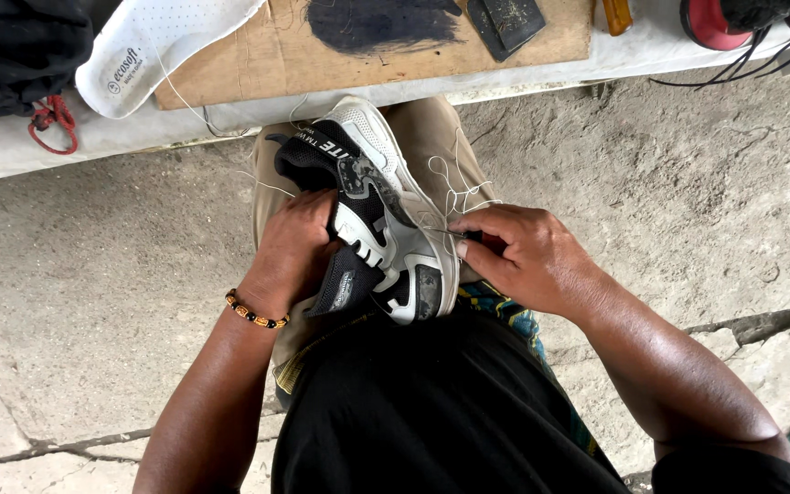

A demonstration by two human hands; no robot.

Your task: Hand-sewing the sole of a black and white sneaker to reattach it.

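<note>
The sneaker (377,220) lies on my knee, sole edge turned to my right. My left hand (294,247) has its grip pressed around the black upper, fingers tucked inside the opening. My right hand (528,256) pinches a thin needle (450,232) against the sole's edge, with white thread (454,187) looping just above it. I judge the stitching partway done, since loose thread is left. Beyond the shoe's toe, on the table (93,137), lie a white insole (153,46) and a wooden board (258,64).
</note>
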